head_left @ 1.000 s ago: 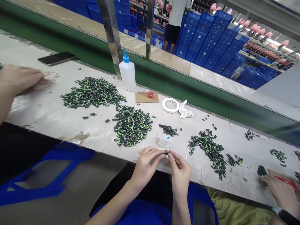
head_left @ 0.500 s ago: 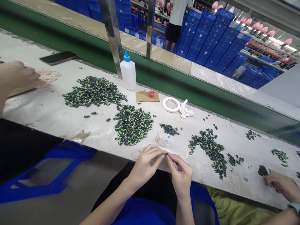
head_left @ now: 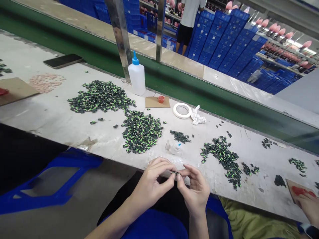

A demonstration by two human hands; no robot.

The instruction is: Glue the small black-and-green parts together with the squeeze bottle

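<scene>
While the left hand (head_left: 152, 184) and right hand (head_left: 195, 189) pinch a small dark part (head_left: 174, 172) between their fingertips at the edge of the table (head_left: 119, 146), a loose pinch could let it slip and drop off the edge.

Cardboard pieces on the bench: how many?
3: the left piece beside the pinkish bits, the middle piece right of the bottle, and the right piece, partly under a co-worker's hand.

No readable text, no legible labels — blue crates (head_left: 208, 36) included, too small.
</scene>
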